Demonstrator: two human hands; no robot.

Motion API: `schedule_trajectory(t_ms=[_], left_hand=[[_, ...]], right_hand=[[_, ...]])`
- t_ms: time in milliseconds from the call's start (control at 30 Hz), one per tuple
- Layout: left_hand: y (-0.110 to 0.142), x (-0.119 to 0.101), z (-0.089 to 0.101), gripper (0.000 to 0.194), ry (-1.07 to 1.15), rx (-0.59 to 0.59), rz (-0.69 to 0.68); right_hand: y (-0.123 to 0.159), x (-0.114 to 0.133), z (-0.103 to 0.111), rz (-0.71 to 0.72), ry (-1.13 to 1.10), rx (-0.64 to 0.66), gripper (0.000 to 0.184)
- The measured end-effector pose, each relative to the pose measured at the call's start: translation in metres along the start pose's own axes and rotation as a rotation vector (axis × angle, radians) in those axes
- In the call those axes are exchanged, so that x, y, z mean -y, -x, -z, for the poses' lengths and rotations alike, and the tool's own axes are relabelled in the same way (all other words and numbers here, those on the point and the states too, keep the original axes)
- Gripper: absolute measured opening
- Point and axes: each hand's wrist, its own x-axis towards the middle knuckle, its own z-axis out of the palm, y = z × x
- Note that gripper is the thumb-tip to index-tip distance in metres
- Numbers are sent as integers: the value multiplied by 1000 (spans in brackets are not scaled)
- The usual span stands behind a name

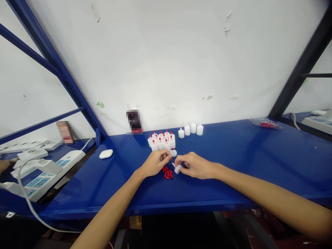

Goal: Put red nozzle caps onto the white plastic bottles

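Observation:
In the pinched fingertips of my left hand (158,162) a small red cap (171,159) just shows. My right hand (193,165) grips a white nozzle lid (177,169) between thumb and fingers, tilted with its spout toward the left hand. Below the left fingers lies a loose pile of small red caps (168,173). Just beyond both hands sits one white nozzle lid with a red tip (173,152). Behind it several white nozzle lids with red tips (160,141) stand in a close group, partly hidden by my left hand.
Several white lids (190,130) without red tips stand near the wall. A white oval case (106,154) lies left on the blue table (233,152); a clear bag with red pieces (267,123) lies far right. Power strips (52,173) and a co-worker's hand (3,166) are at left.

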Motion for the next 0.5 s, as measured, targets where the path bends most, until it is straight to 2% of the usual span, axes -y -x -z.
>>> schedule_trajectory(t_ms=[267, 500], left_hand=[[2, -6, -2, 33, 115, -6, -29], [4, -7, -2, 34, 113, 7, -29]], right_hand=[[0, 0, 2, 68, 5, -90, 12], [0, -1, 1, 47, 29, -121, 13]])
